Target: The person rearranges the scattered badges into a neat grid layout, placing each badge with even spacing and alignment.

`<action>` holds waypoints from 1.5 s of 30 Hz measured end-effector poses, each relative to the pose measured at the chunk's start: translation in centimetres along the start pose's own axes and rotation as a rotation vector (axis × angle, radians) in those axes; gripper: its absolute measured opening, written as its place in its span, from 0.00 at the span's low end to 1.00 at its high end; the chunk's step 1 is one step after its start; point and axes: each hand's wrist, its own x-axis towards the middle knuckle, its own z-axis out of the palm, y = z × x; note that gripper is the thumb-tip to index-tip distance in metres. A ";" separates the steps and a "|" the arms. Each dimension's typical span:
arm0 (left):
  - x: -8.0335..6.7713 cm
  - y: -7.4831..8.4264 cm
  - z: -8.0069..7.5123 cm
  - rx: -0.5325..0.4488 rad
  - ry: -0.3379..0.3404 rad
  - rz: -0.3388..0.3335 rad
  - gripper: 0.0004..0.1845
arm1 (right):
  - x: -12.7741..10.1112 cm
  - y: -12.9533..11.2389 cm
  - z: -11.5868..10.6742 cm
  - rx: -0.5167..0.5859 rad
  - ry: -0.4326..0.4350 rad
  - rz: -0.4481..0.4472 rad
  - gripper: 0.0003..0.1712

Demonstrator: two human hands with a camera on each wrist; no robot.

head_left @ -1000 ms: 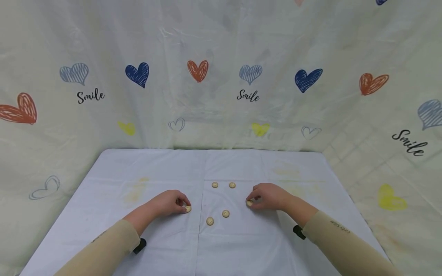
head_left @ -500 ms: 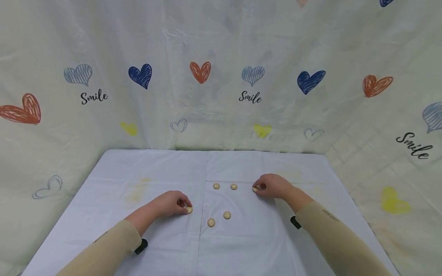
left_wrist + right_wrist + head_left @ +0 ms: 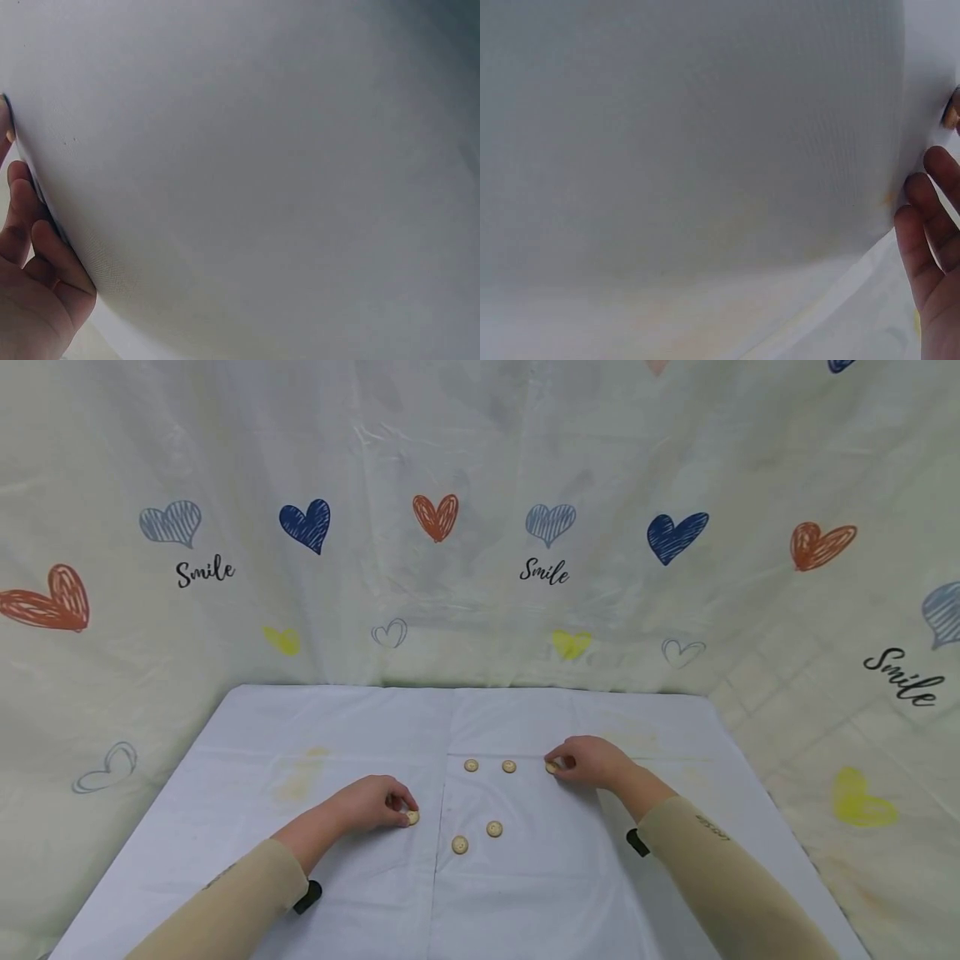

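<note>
Scene: While both hands rest low on the desk [image 3: 330, 877], six small wooden buttons are seen laid out on its pale cloth, before a backdrop [image 3: 480, 527] printed with hearts and the word "Smile".

Right hand: A button [image 3: 552, 767] is pinched at the fingertips of the right hand [image 3: 592, 762], the grip narrow and curled round it, held at or just above the cloth.

Far row: Two buttons [image 3: 471, 766] [image 3: 509, 767] are lined up side by side; the pinched button is held just to their right, level with them, so that a row of three is nearly formed. That sideways line, left to right, is the relation on which any setting-down is judged to turn.

Left hand: Another button [image 3: 412, 817] is held against the cloth at the fingertips of the left hand [image 3: 371, 802], the fingers curled over it in a narrow grip.

Near pair: Two loose buttons [image 3: 493, 829] [image 3: 460, 844] are left untouched between the hands, nearer to the left hand than to the right.

Wrist views: Little but white cloth is shown; curled fingers [image 3: 34, 255] are caught at one edge, and a sliver of the button [image 3: 950, 112] above the right fingers at the other.
</note>
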 end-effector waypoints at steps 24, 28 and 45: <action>-0.4 0.0 -0.1 0.008 0.016 -0.017 0.06 | -3.2 -2.6 -1.5 0.144 0.001 -0.078 0.18; -0.3 0.1 -0.2 -0.001 0.012 -0.015 0.06 | -2.8 -3.6 -0.7 0.101 -0.026 -0.123 0.16; -0.2 0.3 -0.1 0.011 0.002 -0.003 0.07 | -0.8 -9.2 2.5 0.082 -0.131 -0.326 0.14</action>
